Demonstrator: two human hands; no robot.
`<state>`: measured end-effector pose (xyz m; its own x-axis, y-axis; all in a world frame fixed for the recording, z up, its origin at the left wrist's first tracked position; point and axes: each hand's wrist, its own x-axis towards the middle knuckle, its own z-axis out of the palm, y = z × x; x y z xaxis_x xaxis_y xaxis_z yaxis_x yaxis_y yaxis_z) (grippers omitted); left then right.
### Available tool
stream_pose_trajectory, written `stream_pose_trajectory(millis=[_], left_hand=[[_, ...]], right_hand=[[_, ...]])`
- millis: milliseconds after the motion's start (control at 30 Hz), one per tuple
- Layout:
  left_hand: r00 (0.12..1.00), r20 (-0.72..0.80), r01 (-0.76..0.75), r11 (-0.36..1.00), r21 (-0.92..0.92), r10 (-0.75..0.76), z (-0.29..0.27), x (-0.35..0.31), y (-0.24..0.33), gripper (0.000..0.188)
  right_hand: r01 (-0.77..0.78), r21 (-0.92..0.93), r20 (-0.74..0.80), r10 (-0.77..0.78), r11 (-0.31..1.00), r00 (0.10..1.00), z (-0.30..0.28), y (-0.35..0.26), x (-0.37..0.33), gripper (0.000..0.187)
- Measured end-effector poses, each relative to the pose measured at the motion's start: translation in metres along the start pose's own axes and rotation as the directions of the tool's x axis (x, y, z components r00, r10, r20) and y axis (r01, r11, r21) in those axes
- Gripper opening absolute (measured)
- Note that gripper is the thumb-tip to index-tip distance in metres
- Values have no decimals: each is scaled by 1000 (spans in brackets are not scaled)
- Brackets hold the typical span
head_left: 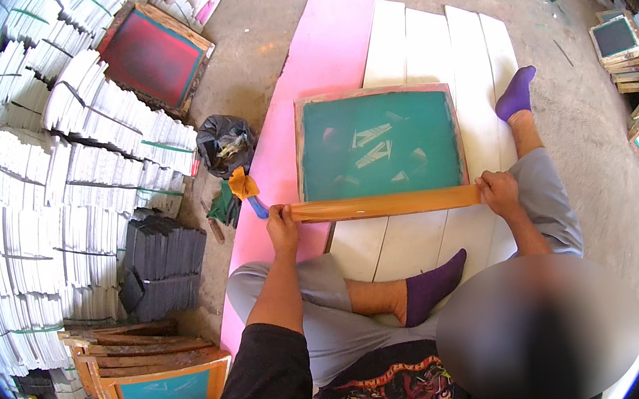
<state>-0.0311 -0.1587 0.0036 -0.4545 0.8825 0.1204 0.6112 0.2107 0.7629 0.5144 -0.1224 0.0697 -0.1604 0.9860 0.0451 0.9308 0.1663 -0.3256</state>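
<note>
A wide strip of shiny brown tape [383, 205] is stretched level along the near edge of a screen-printing frame [456, 129]. My left hand [283, 227] pinches its left end, and my right hand [498, 192] grips the right end by the frame's near right corner. Teal mesh [332, 174] with pale slanted marks fills the frame, which lies flat on the boards. Whether the tape touches the frame's near side, which it covers, I cannot tell. Left of my left hand lies a crumpled orange piece [242, 183] with a blue part below it.
I sit on pink [297, 68] and white boards [384, 42], legs around the work. Bundled white paper stacks [20, 273] crowd the left, near a black bag [223, 147]. A red-meshed frame [153, 57] leans far left; wooden frames [160, 395] stand near left, others [621, 47] at right.
</note>
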Motion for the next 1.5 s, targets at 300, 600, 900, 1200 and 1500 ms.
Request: stream_pose_trajectory(millis=[300,600,900,1200,1500], left_hand=[[997,83,4,999,-40,-1,8,-13,5,23],[998,59,12,999,35,-14,4,-5,22,21],[999,45,11,1000,14,-12,12,-3,9,22],[1000,23,-4,999,32,4,12,-2,5,22],[999,47,-24,998,50,22,18,1,-5,23]], right_hand=[[-45,-52,9,45,998,999,-6,20,-10,36],[-12,-40,32,13,999,999,-2,20,3,34],[6,-32,23,-5,999,1000,-2,18,1,33],[10,-39,35,-9,999,999,-2,14,1,33],[14,-60,26,-13,998,1000,-3,15,-2,34]])
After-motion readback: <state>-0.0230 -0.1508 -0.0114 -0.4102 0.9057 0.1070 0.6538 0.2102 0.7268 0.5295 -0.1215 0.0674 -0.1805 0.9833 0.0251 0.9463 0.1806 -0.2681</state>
